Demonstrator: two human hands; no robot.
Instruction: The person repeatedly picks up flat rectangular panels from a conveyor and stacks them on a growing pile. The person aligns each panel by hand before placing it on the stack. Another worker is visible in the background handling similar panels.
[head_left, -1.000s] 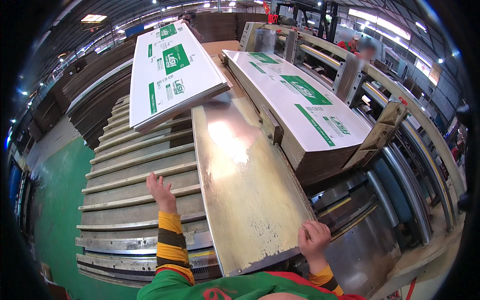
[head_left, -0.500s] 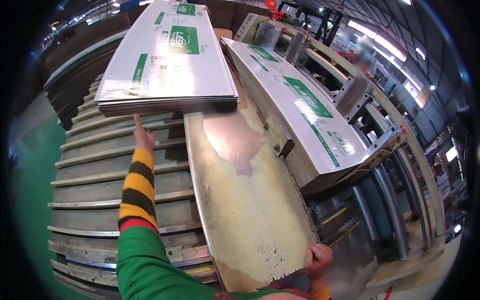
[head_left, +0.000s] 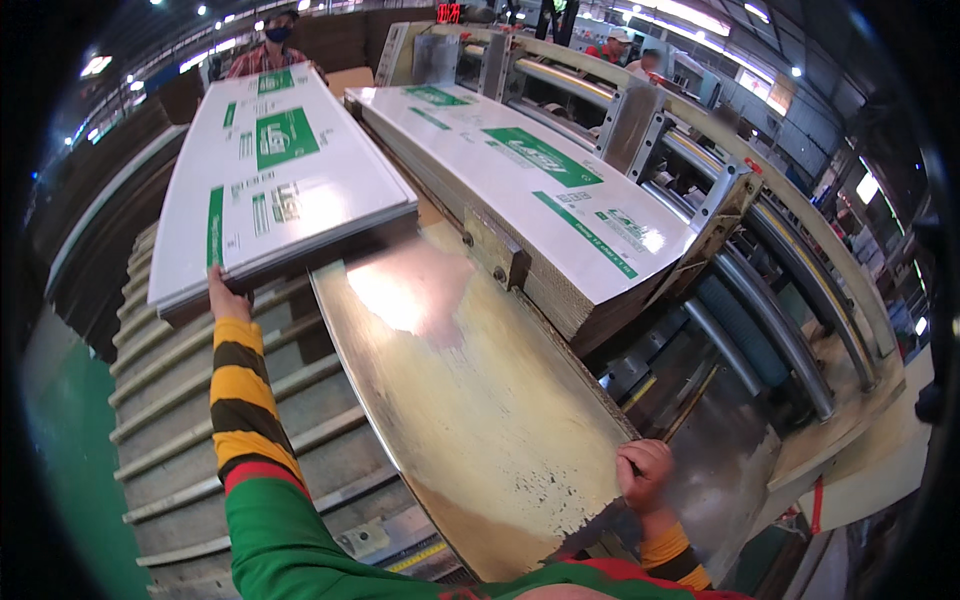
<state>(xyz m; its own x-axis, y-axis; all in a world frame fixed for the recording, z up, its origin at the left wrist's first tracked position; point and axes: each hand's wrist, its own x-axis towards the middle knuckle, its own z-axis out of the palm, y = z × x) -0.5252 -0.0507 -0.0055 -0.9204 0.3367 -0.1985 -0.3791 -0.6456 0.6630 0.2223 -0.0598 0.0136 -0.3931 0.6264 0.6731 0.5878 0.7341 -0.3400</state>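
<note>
A stack of flat white cardboard sheets (head_left: 345,185) printed in green lies at the left, its near end over the slatted rollers and the edge of a worn metal table (head_left: 480,420). My left hand (head_left: 230,297) grips the near edge of this stack, one finger up against its front and the others below, partly hidden. My right hand (head_left: 645,472) is closed in a fist at the table's right edge, near my body; anything inside it is hidden. To the right, a second stack of similar printed sheets (head_left: 480,165) rests against the machine.
A person (head_left: 275,50) in a mask stands beyond the left stack's far end. A machine with metal rollers (head_left: 775,325) stands at the right. A metal stop bracket (head_left: 510,255) juts out beside the second stack. Dark cardboard piles (head_left: 115,225) are at the far left.
My view has turned to the right and tilted. My left hand has gone from pointing at the stack's underside to gripping its near edge. My right hand remains closed by the table edge.
</note>
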